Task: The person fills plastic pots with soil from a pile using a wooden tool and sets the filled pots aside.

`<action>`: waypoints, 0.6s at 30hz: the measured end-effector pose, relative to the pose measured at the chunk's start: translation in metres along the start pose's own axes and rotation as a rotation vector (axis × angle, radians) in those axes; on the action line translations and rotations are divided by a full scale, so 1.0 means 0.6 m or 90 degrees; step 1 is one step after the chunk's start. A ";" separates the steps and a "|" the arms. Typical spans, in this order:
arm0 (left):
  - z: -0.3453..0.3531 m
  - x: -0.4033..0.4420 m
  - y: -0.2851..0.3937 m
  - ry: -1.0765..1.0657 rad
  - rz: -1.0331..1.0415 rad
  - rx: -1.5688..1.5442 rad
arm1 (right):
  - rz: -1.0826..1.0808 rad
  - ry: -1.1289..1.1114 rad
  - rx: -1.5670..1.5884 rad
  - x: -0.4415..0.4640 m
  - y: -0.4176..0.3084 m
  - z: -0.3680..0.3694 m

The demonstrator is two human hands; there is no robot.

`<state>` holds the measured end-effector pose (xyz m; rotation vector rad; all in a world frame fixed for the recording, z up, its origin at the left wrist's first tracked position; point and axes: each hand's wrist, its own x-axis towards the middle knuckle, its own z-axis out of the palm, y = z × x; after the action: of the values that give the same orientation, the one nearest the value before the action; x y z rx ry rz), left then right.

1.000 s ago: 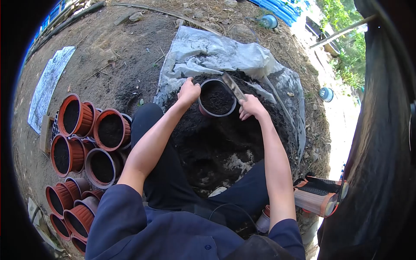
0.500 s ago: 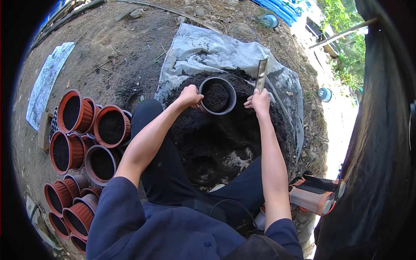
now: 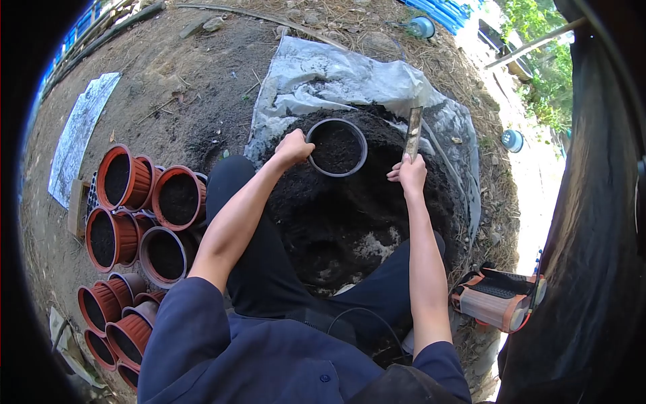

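My left hand pinches the left rim of a round dark plastic pot, which stands upright on a heap of dark soil. Loose soil shows inside the pot. To the right of it, apart from the rim, my right hand is closed round the lower end of a narrow flat stick, worn and dirt-marked. The stick points away from me over the edge of a soiled white sheet.
On the left, several reddish-brown pots filled with soil stand in a cluster. A boxy orange and black device sits at the right, near a dark hanging sheet. A blue-green container lies beyond.
My right hand has shifted slightly down and right with the stick. The pot stays in my left hand and looks a little more level, while the whole view has moved slightly.
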<state>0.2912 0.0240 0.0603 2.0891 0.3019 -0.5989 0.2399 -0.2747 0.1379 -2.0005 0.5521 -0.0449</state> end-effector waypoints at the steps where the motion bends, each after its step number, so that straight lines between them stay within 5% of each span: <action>1: 0.021 0.029 -0.021 0.075 0.080 0.046 | -0.011 -0.009 0.008 0.003 0.004 -0.003; 3: 0.033 0.037 -0.026 0.124 0.127 0.088 | -0.009 -0.007 0.018 -0.002 0.008 -0.007; 6: 0.030 0.019 -0.007 -0.134 0.020 -0.279 | -0.009 -0.017 0.063 -0.023 0.023 -0.007; 13: 0.064 0.038 0.016 -0.003 0.008 -0.250 | 0.034 -0.086 0.152 -0.066 0.108 0.013; 18: -0.058 -0.091 0.071 0.049 0.048 -0.414 | 0.062 -0.111 0.158 -0.070 0.127 0.040</action>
<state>0.2735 0.0299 0.1354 1.4884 0.3982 -0.3157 0.1809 -0.2668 0.0699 -1.7146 0.5054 0.1141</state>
